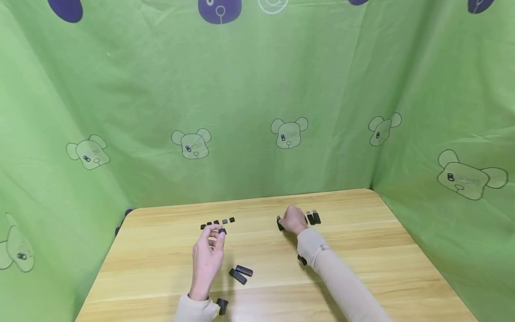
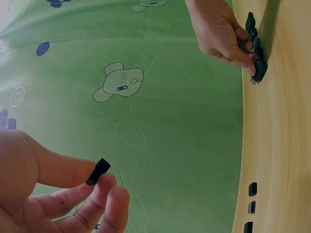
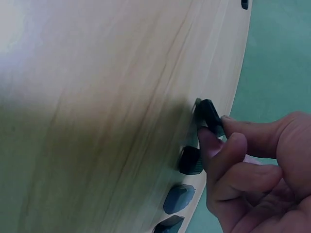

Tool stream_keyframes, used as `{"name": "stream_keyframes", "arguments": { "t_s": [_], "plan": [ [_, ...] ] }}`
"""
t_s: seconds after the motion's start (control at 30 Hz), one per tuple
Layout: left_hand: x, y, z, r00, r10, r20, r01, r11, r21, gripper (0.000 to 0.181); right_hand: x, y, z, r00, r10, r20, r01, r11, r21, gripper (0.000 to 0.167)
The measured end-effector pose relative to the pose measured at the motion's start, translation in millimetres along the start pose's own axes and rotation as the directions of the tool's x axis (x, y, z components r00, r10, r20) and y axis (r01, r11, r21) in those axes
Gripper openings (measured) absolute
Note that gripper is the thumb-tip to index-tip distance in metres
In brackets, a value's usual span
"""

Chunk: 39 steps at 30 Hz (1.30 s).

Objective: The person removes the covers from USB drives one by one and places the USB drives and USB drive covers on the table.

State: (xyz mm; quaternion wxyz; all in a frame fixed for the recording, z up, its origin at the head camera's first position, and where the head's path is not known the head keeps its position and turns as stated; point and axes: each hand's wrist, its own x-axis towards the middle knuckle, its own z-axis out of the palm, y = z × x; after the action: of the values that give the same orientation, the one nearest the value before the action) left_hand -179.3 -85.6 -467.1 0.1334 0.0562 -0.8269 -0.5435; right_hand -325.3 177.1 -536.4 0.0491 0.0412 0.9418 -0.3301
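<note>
My left hand (image 1: 207, 259) is raised over the table's left half, pinching a small black cap (image 2: 98, 171) between thumb and fingertips. At the back right, my right hand (image 1: 293, 218) pinches a black USB stick (image 3: 211, 118) by its sides, low over the wood. That stick is at one end of a row; a ribbed black one (image 3: 191, 160) and a rounded dark one (image 3: 179, 198) lie beside it in the right wrist view. In the head view, two sticks with metal plugs (image 1: 310, 218) (image 1: 316, 218) lie right of that hand.
Several small dark caps (image 1: 225, 221) lie in a row at the back left of the wooden table (image 1: 153, 268). Two black sticks (image 1: 238, 276) (image 1: 244, 270) lie near the middle front, right of my left hand. Green patterned cloth (image 1: 241, 89) hangs behind and at both sides.
</note>
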Motion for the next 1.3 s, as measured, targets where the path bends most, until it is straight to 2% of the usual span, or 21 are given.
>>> {"name": "stream_keyframes", "arguments": {
  "t_s": [0.13, 0.27, 0.47, 0.63, 0.77, 0.97, 1.13, 1.3],
  "plan": [
    [1.8, -0.8, -0.4, 1.000, 0.005, -0.016, -0.004, 1.000, 0.024, 0.019, -0.3, -0.4, 0.9, 1.000, 0.019, 0.003, -0.019, 0.999, -0.043, 0.053],
    [4.9, -2.5, -0.3, 0.999, 0.033, -0.019, -0.032, 0.998, 0.061, 0.017, -0.3, -0.4, 1.5, 1.000, 0.022, -0.009, -0.022, 0.995, -0.101, 0.053],
    [13.8, -10.2, 1.8, 0.997, 0.068, -0.044, -0.063, 0.992, 0.108, 0.016, 0.2, -0.2, 1.8, 1.000, 0.019, -0.020, -0.021, 0.994, -0.108, 0.053],
    [24.2, -16.7, 5.8, 0.989, 0.139, -0.058, -0.131, 0.983, 0.126, 0.019, -1.5, -0.8, 1.0, 1.000, 0.006, -0.027, -0.009, 0.993, -0.121, 0.053],
    [35.4, -21.2, 10.6, 0.977, 0.209, -0.050, -0.201, 0.971, 0.132, 0.017, -4.3, -5.9, -4.3, 0.999, -0.019, -0.048, 0.014, 0.995, -0.099, 0.054],
    [61.2, -28.7, 22.2, 0.955, 0.296, -0.003, -0.291, 0.941, 0.172, 0.016, -11.3, -21.8, -17.9, 0.991, -0.087, -0.105, 0.082, 0.996, -0.047, 0.054],
    [82.0, -34.9, 33.8, 0.953, 0.297, 0.066, -0.304, 0.928, 0.216, 0.016, -24.5, -34.9, -28.4, 0.988, -0.098, -0.118, 0.096, 0.995, -0.027, 0.054],
    [97.8, -44.1, 48.1, 0.946, 0.302, 0.115, -0.323, 0.906, 0.273, 0.017, -45.2, -46.1, -35.5, 0.975, -0.171, -0.141, 0.173, 0.985, -0.001, 0.047]
  ]
}}
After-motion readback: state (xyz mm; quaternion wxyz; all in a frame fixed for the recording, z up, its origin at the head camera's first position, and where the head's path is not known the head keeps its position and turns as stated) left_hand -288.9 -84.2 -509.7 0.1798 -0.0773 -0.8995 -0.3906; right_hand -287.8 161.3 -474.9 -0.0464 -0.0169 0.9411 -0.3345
